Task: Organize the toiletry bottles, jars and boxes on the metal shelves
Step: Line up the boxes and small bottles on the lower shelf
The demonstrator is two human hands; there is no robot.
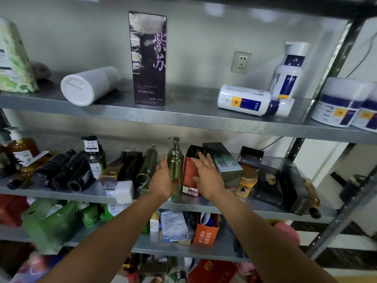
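On the middle shelf point(61, 193): one gold pump bottle point(175, 166) stands upright, nozzle up, just beside one red box point(188, 176), also on end.
Left hand point(163, 180): curled round the gold pump bottle's body.
Right hand point(208, 176): fingers fairly straight, laid over the red box, thumb on its front.
Upper shelf point(183, 112): two white-and-blue bottles point(287, 78), one upright, one lying cap to the right; two white jars point(336, 103); one tall purple box point(149, 58), upright.
Room: pale wall point(204, 37) behind the shelves, one socket point(241, 62) in it.
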